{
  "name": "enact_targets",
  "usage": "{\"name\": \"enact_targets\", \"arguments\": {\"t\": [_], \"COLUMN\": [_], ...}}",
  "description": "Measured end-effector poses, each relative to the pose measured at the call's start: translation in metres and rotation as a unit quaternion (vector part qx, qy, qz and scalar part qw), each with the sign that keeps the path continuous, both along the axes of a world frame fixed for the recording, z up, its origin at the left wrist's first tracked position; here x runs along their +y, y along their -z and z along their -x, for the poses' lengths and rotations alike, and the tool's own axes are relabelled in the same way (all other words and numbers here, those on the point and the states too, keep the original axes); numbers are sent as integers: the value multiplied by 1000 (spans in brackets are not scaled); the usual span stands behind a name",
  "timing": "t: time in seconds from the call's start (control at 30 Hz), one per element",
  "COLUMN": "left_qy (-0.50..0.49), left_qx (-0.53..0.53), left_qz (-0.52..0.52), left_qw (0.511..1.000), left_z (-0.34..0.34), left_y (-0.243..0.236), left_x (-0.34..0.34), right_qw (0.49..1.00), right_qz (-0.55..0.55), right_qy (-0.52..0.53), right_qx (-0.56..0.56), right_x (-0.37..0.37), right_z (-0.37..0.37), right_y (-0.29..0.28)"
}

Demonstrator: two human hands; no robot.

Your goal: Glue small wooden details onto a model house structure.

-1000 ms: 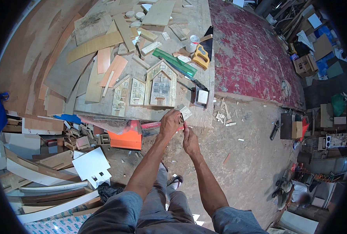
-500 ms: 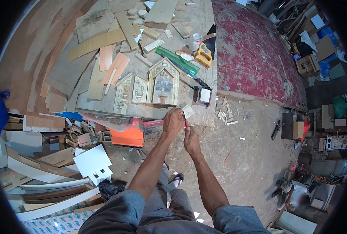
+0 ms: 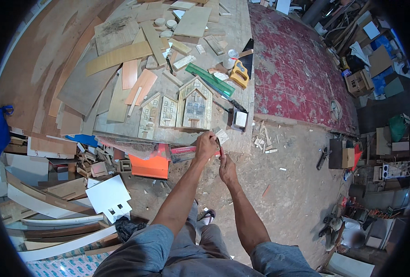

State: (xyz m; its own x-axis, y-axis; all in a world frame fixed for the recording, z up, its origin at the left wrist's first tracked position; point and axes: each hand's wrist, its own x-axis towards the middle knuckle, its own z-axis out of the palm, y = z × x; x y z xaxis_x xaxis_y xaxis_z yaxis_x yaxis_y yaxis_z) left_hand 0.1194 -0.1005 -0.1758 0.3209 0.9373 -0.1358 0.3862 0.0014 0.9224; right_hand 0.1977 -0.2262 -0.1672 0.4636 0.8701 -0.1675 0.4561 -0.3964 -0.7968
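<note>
Just off the near edge of the workbench, both hands are close together. My right hand [image 3: 228,169] is closed on a slim tool with a red handle [image 3: 221,151]; its dark end points up to the fingers of my left hand. I cannot tell the tool's exact kind. My left hand [image 3: 206,146] is closed in a pinch at that dark end, and what lies inside its fingers is hidden. Beyond it on the bench lie wooden house-shaped pieces with drawn windows, the biggest a gabled house [image 3: 195,105]. A small pale wood block [image 3: 222,136] lies beside my left fingers.
The bench [image 3: 238,138] carries a dark box with a white top [image 3: 240,119], a green ruler [image 3: 209,79], a yellow-handled saw [image 3: 239,74] and stacked boards [image 3: 117,57]. An orange bin [image 3: 149,167] stands below its edge. Wood scraps [image 3: 266,138] litter the floor at right.
The whole view has shifted slightly. Both hands stay together at the bench edge with the red-handled tool between them; the tool stands a little more upright.
</note>
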Motion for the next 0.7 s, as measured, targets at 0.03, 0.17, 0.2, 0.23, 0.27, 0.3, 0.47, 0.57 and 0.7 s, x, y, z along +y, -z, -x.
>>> {"name": "enact_targets", "arguments": {"t": [0.03, 0.17, 0.2, 0.23, 0.27, 0.3, 0.47, 0.57, 0.7], "left_qy": [-2, -68, -60, -51, -57, -49, -40, -31, -28], "left_qx": [-2, -209, -274, -326, -324, -338, -375, -372, -302], "left_qz": [-1, 215, 248, 262, 259, 251, 253, 284, 278], "left_qw": [1000, 951, 927, 907, 908, 906, 891, 883, 911], "left_z": [3, 12, 15, 29, 40, 50, 65, 79, 117], "left_y": [-2, -23, -31, -39, -47, -54, -102, -112, -97], "left_x": [1, -3, -6, -7, -9, -11, -22, -30, -43], "right_qw": [1000, 997, 997, 991, 949, 938, 931, 960, 999], "right_qz": [15, -67, -65, 32, 131, 101, 65, 62, 28], "right_qy": [-5, 2, 7, 33, 58, 69, 97, 101, 22], "right_qx": [3, -33, -34, 128, 282, 324, 346, 255, -11], "right_x": [0, -4, -8, -4, -1, -1, -7, -9, -3], "right_z": [1, -9, -17, -18, -16, -10, -22, -43, -58], "right_y": [0, 16, 16, 5, -9, -22, -50, -39, -25]}}
